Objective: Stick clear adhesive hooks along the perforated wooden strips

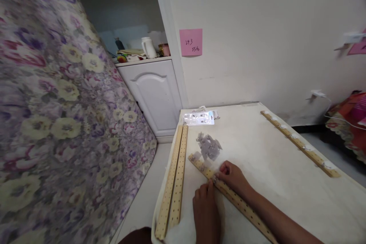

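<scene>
A long perforated wooden strip lies diagonally on the white table in front of me. My left hand is at its near edge, fingers curled together with the tips against the wood. From the other side, my right hand pinches a small shiny piece against the top of the strip; the fingers partly hide it. Small clear plastic pieces sit along the strip's far end. Just beyond that end is a loose pile of small translucent packets.
Two more perforated strips lie side by side along the table's left edge. Another strip, with several clear pieces on it, lies along the right edge. Blister packaging rests at the back left. A floral curtain hangs at left.
</scene>
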Action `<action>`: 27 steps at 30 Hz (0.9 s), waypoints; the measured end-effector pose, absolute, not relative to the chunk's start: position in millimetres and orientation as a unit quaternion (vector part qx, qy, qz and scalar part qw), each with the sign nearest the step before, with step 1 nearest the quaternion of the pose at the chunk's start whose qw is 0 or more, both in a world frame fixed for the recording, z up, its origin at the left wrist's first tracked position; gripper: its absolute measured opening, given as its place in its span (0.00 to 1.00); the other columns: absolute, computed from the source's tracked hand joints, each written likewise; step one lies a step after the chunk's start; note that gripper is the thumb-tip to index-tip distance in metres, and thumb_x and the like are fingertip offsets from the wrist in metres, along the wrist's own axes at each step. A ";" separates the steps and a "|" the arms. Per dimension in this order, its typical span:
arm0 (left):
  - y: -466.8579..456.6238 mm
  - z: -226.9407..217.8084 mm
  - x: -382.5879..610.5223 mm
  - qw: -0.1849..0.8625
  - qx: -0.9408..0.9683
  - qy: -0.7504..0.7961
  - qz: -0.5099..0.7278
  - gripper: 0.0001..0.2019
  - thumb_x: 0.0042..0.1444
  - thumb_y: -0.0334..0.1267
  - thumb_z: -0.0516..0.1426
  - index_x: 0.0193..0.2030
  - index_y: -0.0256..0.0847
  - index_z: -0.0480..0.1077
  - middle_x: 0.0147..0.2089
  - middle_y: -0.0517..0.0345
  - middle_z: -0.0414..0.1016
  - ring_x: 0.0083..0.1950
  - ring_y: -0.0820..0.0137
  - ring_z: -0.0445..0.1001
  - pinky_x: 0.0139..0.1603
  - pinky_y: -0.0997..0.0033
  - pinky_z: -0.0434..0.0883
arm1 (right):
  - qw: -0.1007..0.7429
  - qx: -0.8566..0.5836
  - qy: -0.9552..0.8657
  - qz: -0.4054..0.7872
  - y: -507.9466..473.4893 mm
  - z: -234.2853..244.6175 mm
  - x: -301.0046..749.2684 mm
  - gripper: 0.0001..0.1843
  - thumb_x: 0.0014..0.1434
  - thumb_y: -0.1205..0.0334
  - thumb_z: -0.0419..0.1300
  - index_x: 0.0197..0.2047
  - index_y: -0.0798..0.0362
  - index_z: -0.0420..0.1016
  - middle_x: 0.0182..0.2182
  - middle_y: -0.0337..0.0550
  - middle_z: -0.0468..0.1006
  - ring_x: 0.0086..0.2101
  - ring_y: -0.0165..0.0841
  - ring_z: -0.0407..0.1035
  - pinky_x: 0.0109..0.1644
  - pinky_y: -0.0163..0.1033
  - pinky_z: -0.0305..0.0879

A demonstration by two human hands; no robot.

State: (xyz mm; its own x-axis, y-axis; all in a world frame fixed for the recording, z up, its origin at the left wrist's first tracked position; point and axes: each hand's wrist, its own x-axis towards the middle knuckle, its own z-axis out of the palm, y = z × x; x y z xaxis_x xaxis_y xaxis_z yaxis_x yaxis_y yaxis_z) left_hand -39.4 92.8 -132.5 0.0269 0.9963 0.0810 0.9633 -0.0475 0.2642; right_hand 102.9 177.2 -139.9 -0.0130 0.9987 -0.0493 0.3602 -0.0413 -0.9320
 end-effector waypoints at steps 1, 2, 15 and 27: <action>92.6 -132.6 -39.4 0.066 0.713 0.687 0.122 0.26 0.58 0.23 0.46 0.62 0.44 0.58 0.49 0.53 0.68 0.48 0.66 0.64 0.48 0.68 0.59 | 0.381 -0.590 -0.577 0.416 177.3 -140.4 102.9 0.08 0.44 0.61 0.63 0.26 0.53 0.67 0.20 0.34 0.69 0.23 0.28 0.62 0.28 0.32 0.58; 92.5 -132.9 -39.5 0.065 0.714 0.686 0.123 0.26 0.58 0.23 0.46 0.62 0.44 0.59 0.50 0.53 0.68 0.48 0.66 0.64 0.48 0.68 0.58 | 0.379 -0.591 -0.578 0.416 177.2 -140.5 103.0 0.08 0.44 0.61 0.63 0.26 0.53 0.67 0.20 0.34 0.69 0.23 0.28 0.62 0.28 0.32 0.57; 93.4 -131.3 -41.8 0.059 0.718 0.681 0.129 0.24 0.58 0.24 0.47 0.60 0.44 0.60 0.50 0.54 0.67 0.48 0.66 0.63 0.46 0.67 0.58 | 0.374 -0.585 -0.565 0.446 181.2 -141.3 100.9 0.09 0.42 0.65 0.63 0.28 0.53 0.67 0.19 0.31 0.68 0.22 0.26 0.62 0.25 0.31 0.54; 91.4 -123.9 -44.5 0.080 0.714 0.675 0.167 0.24 0.57 0.22 0.45 0.59 0.42 0.62 0.46 0.55 0.68 0.45 0.67 0.64 0.46 0.69 0.58 | 0.423 -0.555 -0.546 0.464 168.6 -133.7 102.6 0.06 0.48 0.60 0.59 0.29 0.53 0.68 0.21 0.32 0.69 0.19 0.24 0.61 0.22 0.30 0.56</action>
